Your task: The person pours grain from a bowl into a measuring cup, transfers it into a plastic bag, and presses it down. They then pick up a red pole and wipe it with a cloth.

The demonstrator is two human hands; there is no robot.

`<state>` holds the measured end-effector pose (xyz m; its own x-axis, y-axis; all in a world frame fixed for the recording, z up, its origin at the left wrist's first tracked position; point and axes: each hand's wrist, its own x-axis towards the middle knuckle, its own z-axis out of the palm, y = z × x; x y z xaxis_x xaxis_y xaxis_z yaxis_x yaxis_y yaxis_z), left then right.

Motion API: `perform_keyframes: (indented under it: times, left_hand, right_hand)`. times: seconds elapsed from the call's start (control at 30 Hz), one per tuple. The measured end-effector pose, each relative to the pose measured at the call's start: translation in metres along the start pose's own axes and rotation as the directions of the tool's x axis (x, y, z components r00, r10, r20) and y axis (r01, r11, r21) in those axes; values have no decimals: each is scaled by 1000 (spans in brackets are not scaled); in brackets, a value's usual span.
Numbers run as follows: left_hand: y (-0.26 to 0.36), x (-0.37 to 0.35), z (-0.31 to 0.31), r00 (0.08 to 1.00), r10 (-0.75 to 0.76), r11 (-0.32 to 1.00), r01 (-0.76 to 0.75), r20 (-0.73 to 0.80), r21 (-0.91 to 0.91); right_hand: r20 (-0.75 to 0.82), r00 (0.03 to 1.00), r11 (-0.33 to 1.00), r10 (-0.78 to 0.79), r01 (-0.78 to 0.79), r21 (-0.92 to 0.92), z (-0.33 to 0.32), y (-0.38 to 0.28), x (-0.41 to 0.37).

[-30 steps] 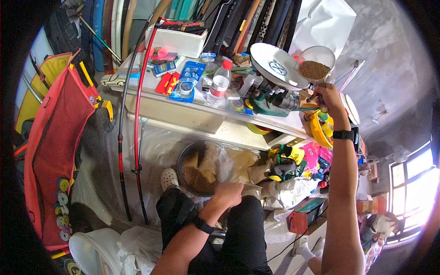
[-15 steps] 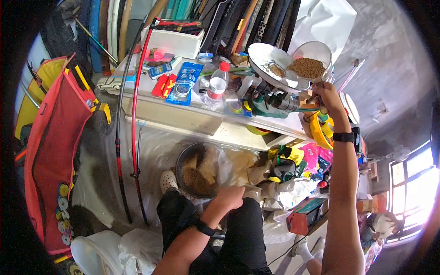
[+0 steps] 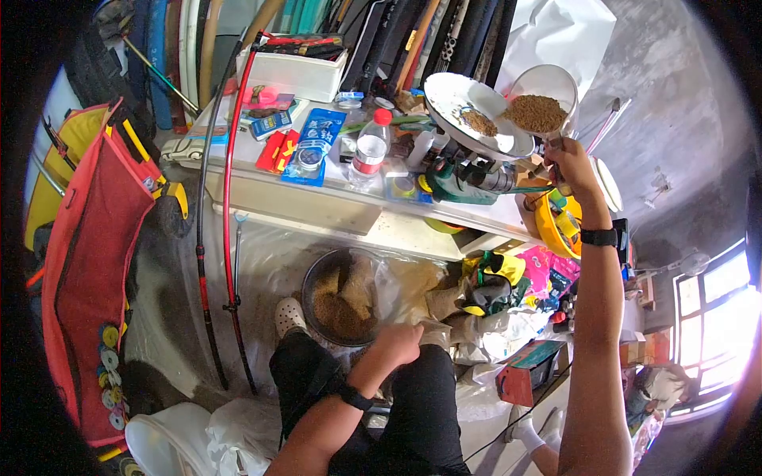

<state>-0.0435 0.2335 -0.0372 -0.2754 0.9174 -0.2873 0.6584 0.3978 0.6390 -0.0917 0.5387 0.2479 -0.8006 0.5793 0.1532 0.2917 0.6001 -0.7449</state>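
Note:
My right hand [image 3: 573, 166] is closed around the handle of a scoop [image 3: 543, 77], held tilted over the right side of a white scale pan [image 3: 455, 89]. Brown pellets [image 3: 536, 114] fill the scoop's lower part. On the pan lies a small heap of similar pellets [image 3: 479, 123]. Below the pan is a dark green scale body [image 3: 454, 182]. My left hand [image 3: 397, 343] is closed by my knee, beside a dark basin [image 3: 313, 279] with brown granular material and clear plastic; whatever its fingers may hold is hidden.
On the table [image 3: 333, 192] stand a red-capped bottle [image 3: 371, 148] and a blue packet [image 3: 316, 143]. A yellow basket [image 3: 548, 224] is at its right end. Two rods [image 3: 229, 198] rise left of the basin. Another person's legs [image 3: 533, 440] show at lower right.
The view has shifted slightly. The scoop stays over the pan's edge, and the heap on the pan looks a little larger. My left hand has hardly moved.

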Motion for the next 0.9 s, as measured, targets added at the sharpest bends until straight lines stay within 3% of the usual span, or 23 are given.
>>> perform_keyframes:
  times: [0.3,0.4,0.47,0.7,0.9]
  left_hand:
    - [1,9,8,999,26,1000,-25,22,-6]
    - [1,11,10,999,29,1000,-29,14,-5]
    - [3,10,8,999,27,1000,-27,17,-5]
    - [5,13,9,999,36,999,-36,34,9]
    - [5,17,13,999,48,999,-48,20,-8]
  right_hand:
    - [62,998,994,-1,7,-106,-8,13,10]
    - [25,1000,997,3,-1,-78,-2,6,6]
    - [-19,1000,988,-22,19,-155,-1,6,6]
    - [41,999,997,-31,34,-76,-6,10,11]
    - [-7,999,970,-46,43,-241,-4,15,15]
